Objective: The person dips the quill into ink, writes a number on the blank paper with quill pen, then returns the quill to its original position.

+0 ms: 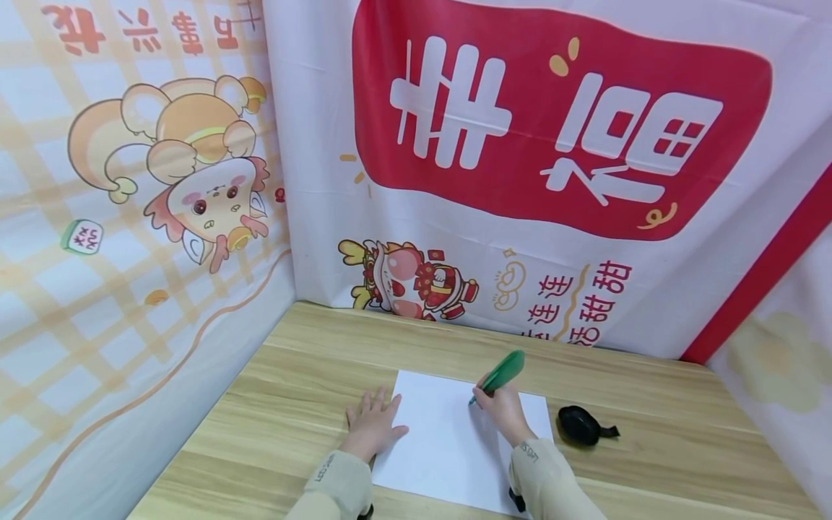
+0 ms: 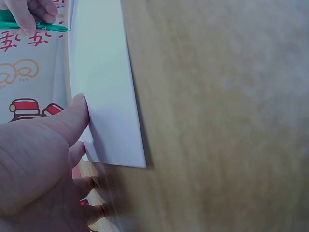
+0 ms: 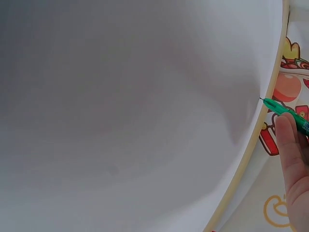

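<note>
A white sheet of paper (image 1: 435, 448) lies on the wooden table. My right hand (image 1: 505, 412) pinches a green pen (image 1: 507, 370) with a broad leaf-like or feather-like top, tilted over the upper right of the sheet. In the right wrist view the thin tip of the pen (image 3: 270, 104) points at the paper (image 3: 120, 121); whether it touches cannot be told. My left hand (image 1: 373, 426) rests with spread fingers on the sheet's left edge. In the left wrist view its thumb lies on the paper (image 2: 101, 72) and the other fingers reach past the edge.
To the right of the paper sits a small black object (image 1: 580, 426) with a short strap-like end. Printed cloths hang behind the wooden table (image 1: 260, 426) and along its left side, the back one (image 1: 318, 144) meeting the table's far edge.
</note>
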`<state>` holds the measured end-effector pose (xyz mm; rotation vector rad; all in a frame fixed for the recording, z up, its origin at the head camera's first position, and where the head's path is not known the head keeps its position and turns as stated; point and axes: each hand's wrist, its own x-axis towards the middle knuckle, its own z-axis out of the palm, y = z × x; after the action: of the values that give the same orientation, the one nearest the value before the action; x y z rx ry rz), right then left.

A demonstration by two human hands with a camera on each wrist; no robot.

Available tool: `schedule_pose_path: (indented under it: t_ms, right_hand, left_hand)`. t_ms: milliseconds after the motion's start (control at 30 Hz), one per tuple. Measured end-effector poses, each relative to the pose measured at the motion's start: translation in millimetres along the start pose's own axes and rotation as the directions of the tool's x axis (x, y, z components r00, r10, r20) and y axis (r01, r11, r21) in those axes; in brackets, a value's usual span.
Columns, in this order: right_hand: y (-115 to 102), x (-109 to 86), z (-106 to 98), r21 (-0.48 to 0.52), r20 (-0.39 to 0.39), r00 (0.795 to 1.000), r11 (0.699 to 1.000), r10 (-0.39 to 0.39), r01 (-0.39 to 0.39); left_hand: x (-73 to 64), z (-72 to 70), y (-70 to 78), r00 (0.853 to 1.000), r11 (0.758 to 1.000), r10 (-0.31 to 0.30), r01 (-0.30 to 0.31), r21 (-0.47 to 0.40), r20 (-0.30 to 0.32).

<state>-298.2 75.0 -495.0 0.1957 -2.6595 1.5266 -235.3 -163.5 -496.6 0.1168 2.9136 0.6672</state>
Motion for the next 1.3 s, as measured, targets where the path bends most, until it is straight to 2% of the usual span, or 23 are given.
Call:
schedule_pose_path:
  t_ms: [300,1000,1300]
  right_hand:
    - [0.1,-2.2,1.2,-0.016,-0.008,0.999,0.999,-0.031,0.031]
    - [-0.6,-11.9,4.3,-0.033,0.037,0.999,0.999,-0.002,0.003]
    - [-2.5,-16.1,5.2,-0.042,0.053,0.998,0.999,-0.023,0.025]
  left_hand:
    - [0.3,0.7,0.3,1.000,1.000,-0.002,0.002,-0.004,-0.003]
    - [-0.6,0.5,0.2,1.000,1.000,-0.009,0.009,-0.012,0.003]
    - [0.9,0.9,0.4,1.000,1.000,-0.008,0.008,-0.003,-0.005]
